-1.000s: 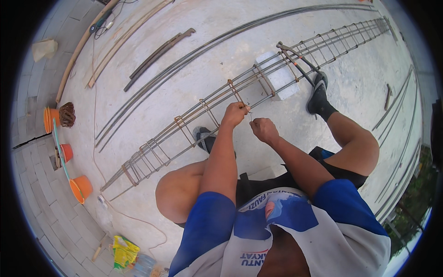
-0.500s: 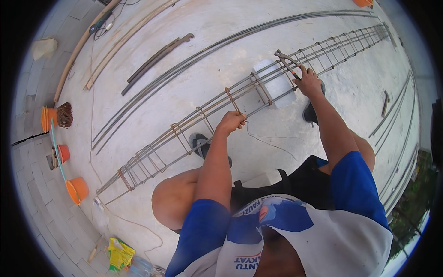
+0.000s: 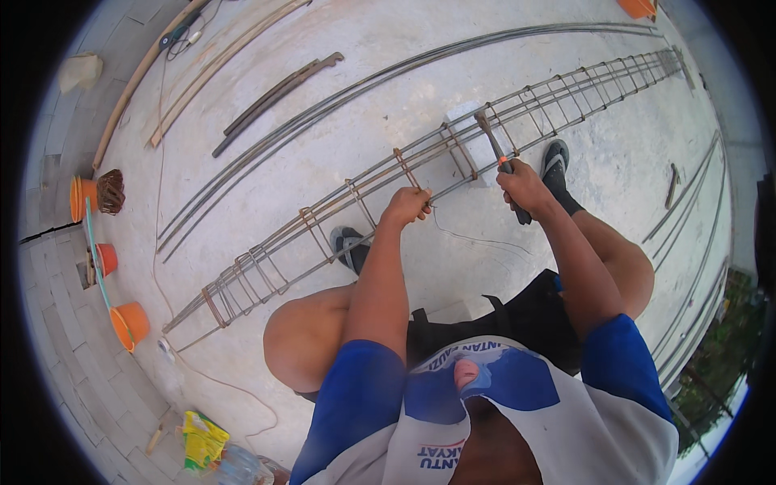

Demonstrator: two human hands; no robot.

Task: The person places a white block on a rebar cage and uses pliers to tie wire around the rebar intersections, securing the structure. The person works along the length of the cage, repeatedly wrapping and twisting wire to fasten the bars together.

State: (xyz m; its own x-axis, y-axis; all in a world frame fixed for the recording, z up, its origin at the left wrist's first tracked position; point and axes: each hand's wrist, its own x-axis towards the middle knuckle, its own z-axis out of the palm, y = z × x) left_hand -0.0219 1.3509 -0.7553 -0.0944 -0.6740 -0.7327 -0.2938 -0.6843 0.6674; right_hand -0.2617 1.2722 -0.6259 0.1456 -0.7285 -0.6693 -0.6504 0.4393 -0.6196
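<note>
A long rebar cage (image 3: 364,187) of bars and square stirrups runs diagonally in front of me. My left hand (image 3: 406,207) is closed at its near bar beside a rusty stirrup (image 3: 405,168), pinching thin tie wire. The wire's loose ends (image 3: 477,239) trail right over the floor; its grip point is partly hidden by my fingers. My right hand (image 3: 525,191) is wrapped around the dark and orange handles of pincers (image 3: 498,145). Their head points up and away, over the cage beside a pale block (image 3: 478,171) under it.
Loose long bars (image 3: 323,109) lie beyond the cage, with short dark metal pieces (image 3: 275,101) farther off. Orange buckets (image 3: 129,325) line the block wall at left. More bars (image 3: 687,202) lie at right. My sandalled feet (image 3: 351,247) flank the block.
My right hand has drawn the pincers back toward me and left, turning them more upright; their handles have come together. My left hand stays at the same stirrup.
</note>
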